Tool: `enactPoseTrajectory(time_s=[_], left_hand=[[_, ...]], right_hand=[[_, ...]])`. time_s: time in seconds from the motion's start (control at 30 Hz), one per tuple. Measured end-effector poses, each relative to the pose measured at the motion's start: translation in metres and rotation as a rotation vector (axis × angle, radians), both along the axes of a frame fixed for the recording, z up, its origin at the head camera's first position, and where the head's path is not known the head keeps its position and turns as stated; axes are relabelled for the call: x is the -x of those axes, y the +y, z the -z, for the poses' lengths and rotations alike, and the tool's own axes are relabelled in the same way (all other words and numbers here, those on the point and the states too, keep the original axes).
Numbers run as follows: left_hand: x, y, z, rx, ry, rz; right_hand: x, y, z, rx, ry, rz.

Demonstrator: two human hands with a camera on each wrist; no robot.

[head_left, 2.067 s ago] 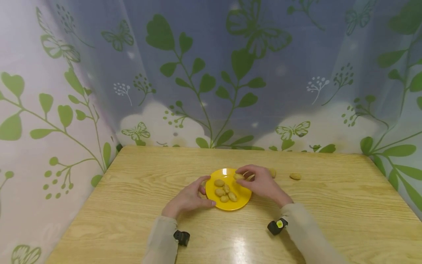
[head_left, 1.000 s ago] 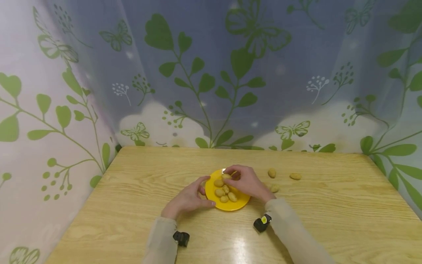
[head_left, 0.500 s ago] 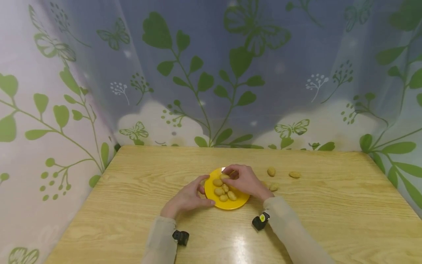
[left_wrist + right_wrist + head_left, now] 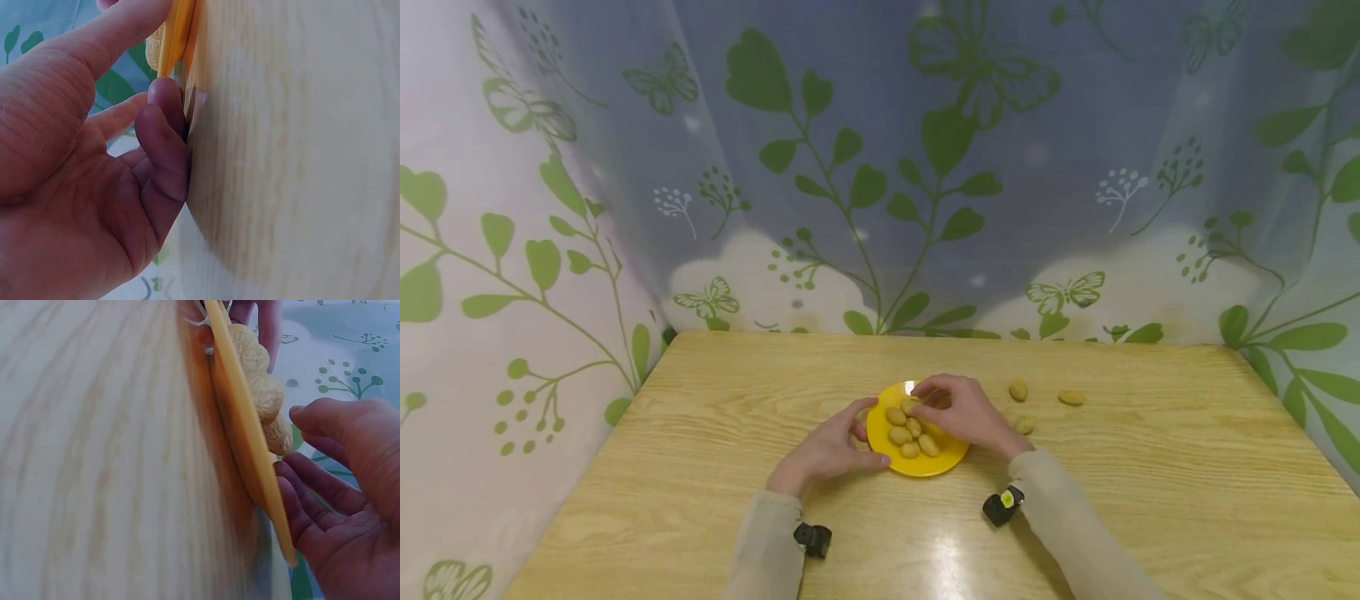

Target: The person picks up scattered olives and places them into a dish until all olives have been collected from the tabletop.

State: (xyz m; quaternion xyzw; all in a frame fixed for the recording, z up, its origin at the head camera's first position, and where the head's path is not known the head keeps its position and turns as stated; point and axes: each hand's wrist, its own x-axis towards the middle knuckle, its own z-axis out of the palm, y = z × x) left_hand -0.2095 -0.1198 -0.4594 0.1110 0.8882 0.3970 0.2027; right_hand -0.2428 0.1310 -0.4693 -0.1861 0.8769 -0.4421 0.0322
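Note:
A yellow plate (image 4: 945, 458) lies on the wooden table with several tan, wrinkled peanuts in the shell (image 4: 928, 446) grouped on it. My left hand (image 4: 827, 450) holds the plate's left rim, thumb near the front and index finger at the back. In the left wrist view, the thumb lies against the plate edge (image 4: 178, 37). Over the plate's right side is my right hand (image 4: 966, 412), thumb and fingers apart. The right wrist view shows a peanut (image 4: 278, 434) just beyond these fingertips, not pinched. Part of the plate is hidden beneath the right hand.
Loose peanuts lie on the table right of the plate: one behind (image 4: 1018, 390), one farther right (image 4: 1072, 398), and one by the right wrist (image 4: 1025, 425), partly hidden. A patterned curtain (image 4: 865, 167) stands behind the table (image 4: 737, 367) and along its left.
My right hand carried a peanut leftward over the plate and set it beside the others. It has since let go and drawn slightly right. My left hand has stayed on the rim.

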Motion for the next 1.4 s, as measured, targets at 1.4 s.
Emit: enactPoseTrajectory(time_s=[1.4], left_hand=[[0.001, 0.000, 0.002, -0.007, -0.006, -0.006]], right_hand=[[-0.033, 0.075, -0.020, -0.051, 0.116, 0.084]])
